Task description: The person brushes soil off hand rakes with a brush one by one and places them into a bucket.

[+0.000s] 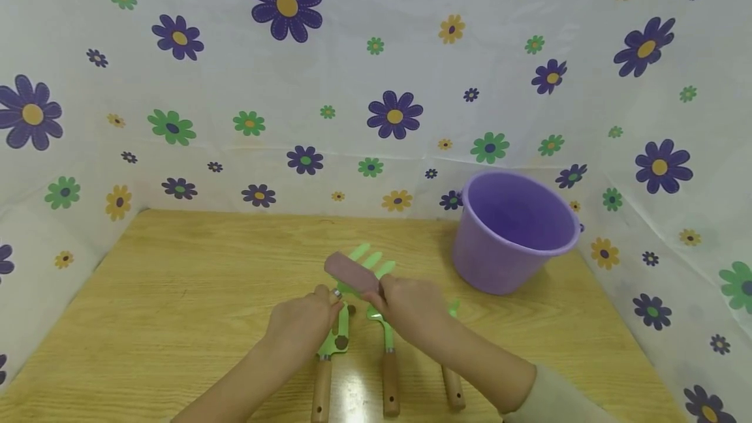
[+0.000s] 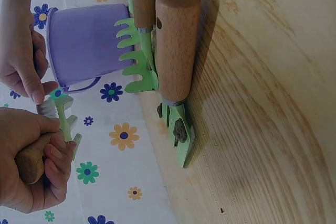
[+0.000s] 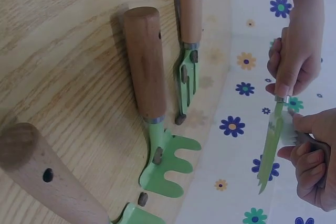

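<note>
My left hand (image 1: pixel 302 318) grips a hand fork by its wooden handle (image 2: pixel 32 165), with the green tines (image 1: pixel 384 268) pointing away over the table. In my right hand (image 1: pixel 414 309) is a small brush (image 1: pixel 352 271) with a dull pink back. Its pale bristles (image 3: pixel 289 132) lie against the fork's green head in the right wrist view. Below the hands, a green tool with long prongs and a wooden handle (image 1: pixel 321 390) has dark brown lumps (image 2: pixel 180 129) on it. Beside it lies a hand rake (image 3: pixel 170 163), also bearing a brown lump.
A third wooden-handled green tool (image 1: pixel 452 387) lies right of the rake. At the back right of the wooden table (image 1: pixel 194 279) stands a purple bucket (image 1: pixel 487 253). Flower-printed cloth (image 1: pixel 352 70) hangs behind and along both sides.
</note>
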`<state>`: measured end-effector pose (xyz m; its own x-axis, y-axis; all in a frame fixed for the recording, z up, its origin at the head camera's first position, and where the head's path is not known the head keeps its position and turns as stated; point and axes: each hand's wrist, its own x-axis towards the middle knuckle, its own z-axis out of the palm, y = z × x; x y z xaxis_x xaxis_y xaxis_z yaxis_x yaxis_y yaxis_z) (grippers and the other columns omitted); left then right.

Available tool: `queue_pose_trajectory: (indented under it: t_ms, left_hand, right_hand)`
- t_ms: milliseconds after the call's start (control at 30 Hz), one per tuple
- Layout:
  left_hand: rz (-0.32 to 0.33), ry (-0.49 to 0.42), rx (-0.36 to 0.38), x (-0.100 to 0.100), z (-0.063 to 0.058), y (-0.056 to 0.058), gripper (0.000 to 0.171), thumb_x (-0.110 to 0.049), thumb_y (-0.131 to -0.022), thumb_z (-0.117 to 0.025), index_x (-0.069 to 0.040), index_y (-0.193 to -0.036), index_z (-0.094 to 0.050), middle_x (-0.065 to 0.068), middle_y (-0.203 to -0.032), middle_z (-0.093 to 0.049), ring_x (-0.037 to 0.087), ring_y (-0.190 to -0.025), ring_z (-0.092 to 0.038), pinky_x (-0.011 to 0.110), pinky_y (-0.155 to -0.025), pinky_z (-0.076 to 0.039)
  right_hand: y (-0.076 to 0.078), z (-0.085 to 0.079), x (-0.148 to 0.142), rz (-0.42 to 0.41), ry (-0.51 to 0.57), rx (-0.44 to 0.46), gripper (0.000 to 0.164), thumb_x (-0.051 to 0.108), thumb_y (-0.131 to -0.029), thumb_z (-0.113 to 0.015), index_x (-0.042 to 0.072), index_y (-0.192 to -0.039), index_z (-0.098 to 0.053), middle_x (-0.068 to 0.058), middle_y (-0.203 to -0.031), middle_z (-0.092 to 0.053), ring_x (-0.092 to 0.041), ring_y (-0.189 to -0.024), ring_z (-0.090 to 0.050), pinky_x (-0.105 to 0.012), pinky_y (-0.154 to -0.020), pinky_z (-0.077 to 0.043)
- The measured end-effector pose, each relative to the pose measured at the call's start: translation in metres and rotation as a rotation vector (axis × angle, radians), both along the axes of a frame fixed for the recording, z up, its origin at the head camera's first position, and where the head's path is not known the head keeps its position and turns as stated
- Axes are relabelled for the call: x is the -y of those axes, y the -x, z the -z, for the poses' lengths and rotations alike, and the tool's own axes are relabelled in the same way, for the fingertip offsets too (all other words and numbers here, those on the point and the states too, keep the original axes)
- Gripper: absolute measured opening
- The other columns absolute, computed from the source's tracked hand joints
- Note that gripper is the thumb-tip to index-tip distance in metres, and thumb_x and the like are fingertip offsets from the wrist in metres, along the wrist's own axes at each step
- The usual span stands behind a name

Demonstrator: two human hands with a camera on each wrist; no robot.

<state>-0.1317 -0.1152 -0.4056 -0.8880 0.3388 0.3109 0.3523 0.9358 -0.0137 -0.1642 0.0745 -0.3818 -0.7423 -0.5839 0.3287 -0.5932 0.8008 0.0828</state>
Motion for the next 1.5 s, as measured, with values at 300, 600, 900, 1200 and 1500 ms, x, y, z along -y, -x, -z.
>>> queue_pose_trajectory:
  t_ms: [300,600,900,1200,1500]
  left_hand:
    - [0.005,-0.005,0.018,0.0,-0.001,-0.001,0.041,-0.028,-0.094,-0.06,-0.009,-0.064,-0.039,-0.005,-0.047,-0.027,0.004,-0.034,-0.024,0.014,-0.029,-0.025]
    - [-0.01,-0.018,0.011,0.0,0.001,-0.003,0.04,-0.029,-0.093,-0.061,-0.009,-0.065,-0.041,-0.005,-0.046,-0.028,0.005,-0.033,-0.026,0.015,-0.029,-0.026]
    - [0.001,-0.005,-0.032,0.003,0.002,-0.002,0.042,-0.031,-0.092,-0.062,-0.01,-0.064,-0.04,-0.007,-0.045,-0.026,0.003,-0.034,-0.024,0.013,-0.029,-0.024]
    - [-0.007,-0.012,-0.036,0.003,0.005,-0.001,0.042,-0.032,-0.091,-0.063,-0.01,-0.063,-0.04,-0.006,-0.045,-0.028,0.004,-0.034,-0.027,0.015,-0.028,-0.027]
    - [-0.002,0.01,-0.073,0.004,0.006,-0.002,0.043,-0.033,-0.091,-0.063,-0.01,-0.063,-0.04,-0.006,-0.045,-0.027,0.004,-0.033,-0.028,0.016,-0.028,-0.027]
  right_hand:
    - [0.0,0.008,0.001,0.019,0.027,0.015,0.04,0.043,-0.09,-0.059,0.012,-0.064,-0.056,0.006,-0.047,-0.045,-0.003,-0.039,-0.03,-0.014,-0.033,-0.021]
    - [0.0,0.012,0.0,0.019,0.059,0.004,0.039,0.041,-0.09,-0.06,0.012,-0.063,-0.056,0.007,-0.047,-0.043,-0.003,-0.039,-0.028,-0.013,-0.033,-0.019]
    - [0.003,0.015,-0.002,0.02,0.052,-0.016,0.039,0.04,-0.09,-0.059,0.013,-0.063,-0.054,0.008,-0.046,-0.044,-0.002,-0.037,-0.031,-0.012,-0.032,-0.021]
    - [0.009,0.018,-0.006,0.043,0.047,-0.029,0.04,0.041,-0.089,-0.059,0.013,-0.062,-0.052,0.006,-0.045,-0.044,-0.004,-0.036,-0.033,-0.014,-0.032,-0.024]
    - [0.015,0.019,-0.01,0.069,0.055,-0.041,0.04,0.04,-0.089,-0.06,0.012,-0.062,-0.052,0.004,-0.046,-0.044,-0.007,-0.036,-0.038,-0.017,-0.031,-0.028]
